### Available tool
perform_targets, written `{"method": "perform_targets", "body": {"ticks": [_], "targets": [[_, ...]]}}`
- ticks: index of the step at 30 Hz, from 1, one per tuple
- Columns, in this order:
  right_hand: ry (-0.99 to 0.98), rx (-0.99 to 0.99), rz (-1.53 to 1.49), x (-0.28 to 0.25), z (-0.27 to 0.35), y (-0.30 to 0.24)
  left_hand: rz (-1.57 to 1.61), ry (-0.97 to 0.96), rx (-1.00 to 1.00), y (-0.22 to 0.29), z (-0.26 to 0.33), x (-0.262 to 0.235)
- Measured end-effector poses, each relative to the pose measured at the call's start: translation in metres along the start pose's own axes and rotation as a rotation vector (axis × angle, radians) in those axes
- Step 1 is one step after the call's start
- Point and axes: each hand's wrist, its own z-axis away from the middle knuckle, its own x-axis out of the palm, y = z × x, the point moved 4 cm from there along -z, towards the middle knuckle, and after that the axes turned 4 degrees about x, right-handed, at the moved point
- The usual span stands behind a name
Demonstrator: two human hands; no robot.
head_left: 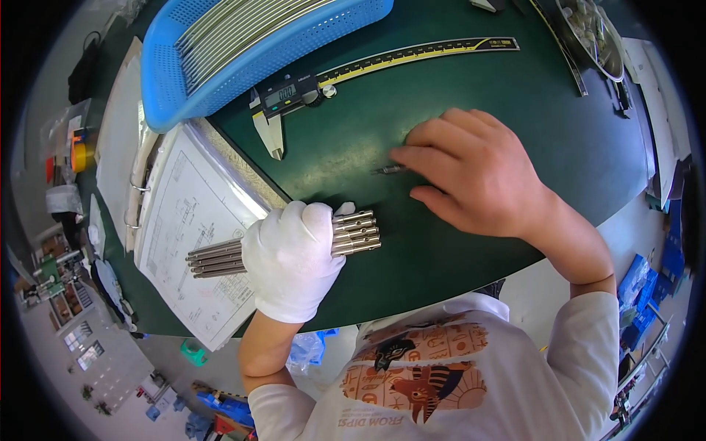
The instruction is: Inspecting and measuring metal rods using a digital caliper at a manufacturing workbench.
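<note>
My left hand, in a white glove, is wrapped round a bundle of slim metal rods. Their thicker ends, with small holes, stick out to the right, and their thinner ends point left over a drawing. To the right, my bare right hand is over the table, its thumb and forefinger apart. A short, thin dark metal tool lies by those fingertips, its right end hidden under the fingers. Beyond both hands lies a digital caliper with its jaws toward me.
A blue perforated basket of long metal rods stands at the back left. Below it, a ring binder with drawings overlaps the green table. At the far right are a metal bowl of small items and a steel ruler.
</note>
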Motion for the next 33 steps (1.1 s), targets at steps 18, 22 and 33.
{"method": "perform_targets", "body": {"ticks": [18,22,33], "targets": [[0.077,-0.016,-0.250,0.000,0.002,-0.009,0.015,0.005,0.002,-0.001,-0.002,-0.002],[0.078,-0.008,-0.242,0.003,0.001,-0.010,0.027,0.001,0.000,-0.001,-0.001,-0.001],[-0.065,-0.045,-0.213,0.002,0.006,-0.008,0.039,-0.024,-0.014,0.000,-0.002,-0.002]]}}
